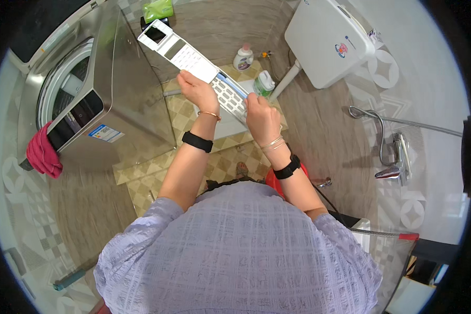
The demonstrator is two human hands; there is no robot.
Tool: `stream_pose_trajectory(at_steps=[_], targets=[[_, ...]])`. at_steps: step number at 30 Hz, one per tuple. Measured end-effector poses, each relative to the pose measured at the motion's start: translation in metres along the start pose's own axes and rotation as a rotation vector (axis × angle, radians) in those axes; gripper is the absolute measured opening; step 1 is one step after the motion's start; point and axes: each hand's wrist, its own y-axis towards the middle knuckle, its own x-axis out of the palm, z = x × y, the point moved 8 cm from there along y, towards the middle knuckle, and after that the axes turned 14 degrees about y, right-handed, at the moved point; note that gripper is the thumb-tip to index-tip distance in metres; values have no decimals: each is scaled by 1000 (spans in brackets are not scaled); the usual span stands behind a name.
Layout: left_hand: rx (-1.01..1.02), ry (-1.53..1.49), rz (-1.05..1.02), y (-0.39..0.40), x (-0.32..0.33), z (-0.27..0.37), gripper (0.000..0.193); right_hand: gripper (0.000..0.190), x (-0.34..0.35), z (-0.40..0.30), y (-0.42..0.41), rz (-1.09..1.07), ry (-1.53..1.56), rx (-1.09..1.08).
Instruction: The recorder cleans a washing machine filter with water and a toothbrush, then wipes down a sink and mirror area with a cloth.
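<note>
A long white plastic rack (194, 62) is held slantwise in front of me, its far end up to the left. That end has a square opening, and a flat white section with rows of small marks follows. Toward me, the rack turns into a lattice of oval holes (228, 95) with a blue strip (232, 83) along one edge. My left hand (199, 93) holds the rack's left edge near the middle. At the lower right end, my right hand (262, 117) is closed around it and hides its tip. Both wrists wear black bands and bracelets.
On the left stands a top-loading washing machine (137, 106), lid up, with a pink cloth (44, 153) over its corner. Two bottles, one white (243, 59) and one green-labelled (263, 84), stand beyond the rack. A white toilet cistern (325, 43), shower mixer (402, 157) and red bucket (274, 181) are at right.
</note>
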Motion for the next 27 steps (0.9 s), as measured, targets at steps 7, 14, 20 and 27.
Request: stream_pose_trajectory(at_steps=[7, 14, 20, 27], targets=[[37, -68, 34, -1, -6, -4, 37, 13, -1, 9, -15, -57, -96, 86], [58, 17, -16, -4, 0, -4, 36, 15, 0, 5, -6, 2, -47, 50], [112, -13, 65, 0, -9, 10, 33, 17, -6, 26, -27, -75, -13, 136], [273, -53, 184, 36, -25, 35, 32, 18, -29, 78, -68, -219, 26, 261]])
